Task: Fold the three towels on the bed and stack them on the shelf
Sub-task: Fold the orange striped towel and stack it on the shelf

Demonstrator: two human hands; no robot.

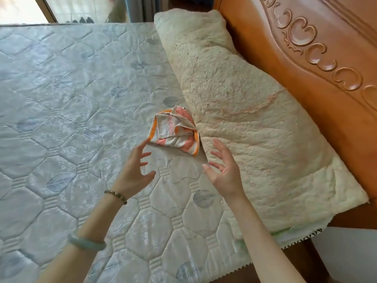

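The mattress (81,88) is quilted cloth with a slight sheen, the blanket (244,111) fuzzy matt fleece, the headboard (306,68) glossy carved wood, the striped towel (175,129) thin matt cloth.

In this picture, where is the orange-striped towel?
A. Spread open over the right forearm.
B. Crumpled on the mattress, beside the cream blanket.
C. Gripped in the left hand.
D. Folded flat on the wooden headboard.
B: the orange-striped towel lies bunched on the mattress against the cream blanket, while the left hand and the right hand, fingers spread, grip nothing.
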